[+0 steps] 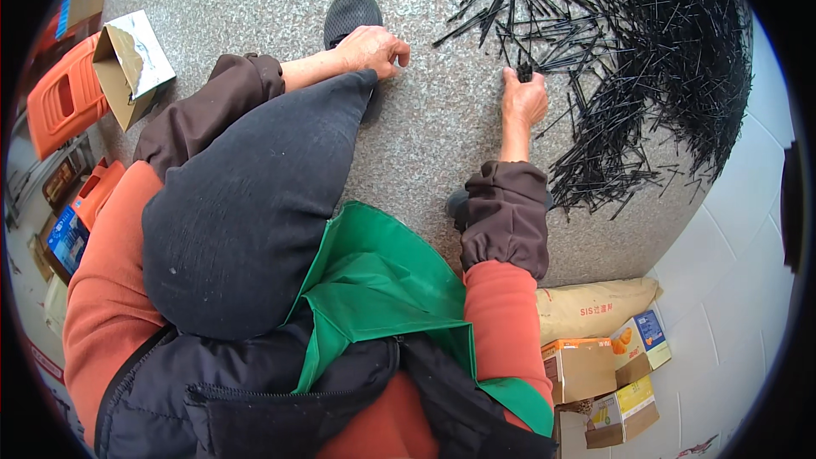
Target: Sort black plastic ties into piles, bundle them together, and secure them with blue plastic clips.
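A large heap of thin black sticks [680, 59] lies on the speckled grey surface at the upper right, with looser ones scattered along its left side. My right hand [524, 104] is closed at the heap's left edge. A small bundle of the black sticks [524, 72] pokes out, nearly end-on, between its thumb and fingers. Over by my left knee, my left hand [372, 49] has its fingers curled in, close above a dark shoe [353, 13]. Whatever those fingers hold, if anything, is hidden.
An orange plastic stool [64, 98] and an opened carton [140, 64] stand at the left. On the lower right are a tan sack [595, 306] and several small cardboard boxes [586, 370] beside white floor tiles [722, 306]. A green apron [382, 289] lies across my lap.
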### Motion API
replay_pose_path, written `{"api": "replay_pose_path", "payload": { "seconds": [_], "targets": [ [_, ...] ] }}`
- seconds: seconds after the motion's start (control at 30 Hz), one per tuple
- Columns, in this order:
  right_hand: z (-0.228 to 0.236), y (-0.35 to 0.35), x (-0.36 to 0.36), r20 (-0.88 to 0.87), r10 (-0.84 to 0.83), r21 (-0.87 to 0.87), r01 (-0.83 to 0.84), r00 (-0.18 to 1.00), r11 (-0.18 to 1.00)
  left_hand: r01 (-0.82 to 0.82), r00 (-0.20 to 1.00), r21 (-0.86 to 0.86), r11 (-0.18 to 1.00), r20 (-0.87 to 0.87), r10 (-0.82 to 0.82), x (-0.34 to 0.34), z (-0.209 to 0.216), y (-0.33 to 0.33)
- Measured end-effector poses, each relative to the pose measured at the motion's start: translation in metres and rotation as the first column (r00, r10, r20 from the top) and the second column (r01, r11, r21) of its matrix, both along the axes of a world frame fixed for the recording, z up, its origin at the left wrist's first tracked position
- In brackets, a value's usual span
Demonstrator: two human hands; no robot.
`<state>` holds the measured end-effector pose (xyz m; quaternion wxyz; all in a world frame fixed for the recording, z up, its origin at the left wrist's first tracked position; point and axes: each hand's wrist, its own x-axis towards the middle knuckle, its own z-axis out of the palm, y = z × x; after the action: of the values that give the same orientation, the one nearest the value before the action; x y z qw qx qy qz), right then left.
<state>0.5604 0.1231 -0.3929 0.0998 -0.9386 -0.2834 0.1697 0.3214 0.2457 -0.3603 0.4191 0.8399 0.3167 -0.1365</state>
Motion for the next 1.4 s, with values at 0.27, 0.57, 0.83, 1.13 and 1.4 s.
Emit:
{"api": "replay_pose_path", "payload": {
  "seconds": [0.27,0.57,0.83,1.13,1.4],
  "targets": [
    [-0.011,-0.044,-0.046,-0.335,-0.029,0.034,0.043,0.942,0.998,-0.016,1.000,-0.007,1.000,0.000,0.016,0.000,0.000,0.003],
    [0.004,-0.111,-0.036,-0.682,-0.502,0.067,0.729,0.532,0.681,-0.006,1.000,0.022,1.000,-0.001,0.006,-0.003,-0.001,0.001],
    [-0.030,-0.086,-0.018,-0.193,-0.322,0.143,0.351,0.927,0.925,-0.010,1.000,0.022,1.000,0.000,0.010,0.001,0.001,-0.001],
    [0.005,-0.077,-0.034,-0.045,0.663,0.139,-0.653,0.747,0.745,-0.009,1.000,0.014,1.000,-0.016,0.009,-0.002,0.001,0.001],
    [-0.016,-0.087,-0.035,-0.032,0.880,0.031,-0.879,0.474,0.475,-0.009,1.000,0.025,1.000,-0.007,0.009,-0.002,0.001,0.001]
  ]
}}
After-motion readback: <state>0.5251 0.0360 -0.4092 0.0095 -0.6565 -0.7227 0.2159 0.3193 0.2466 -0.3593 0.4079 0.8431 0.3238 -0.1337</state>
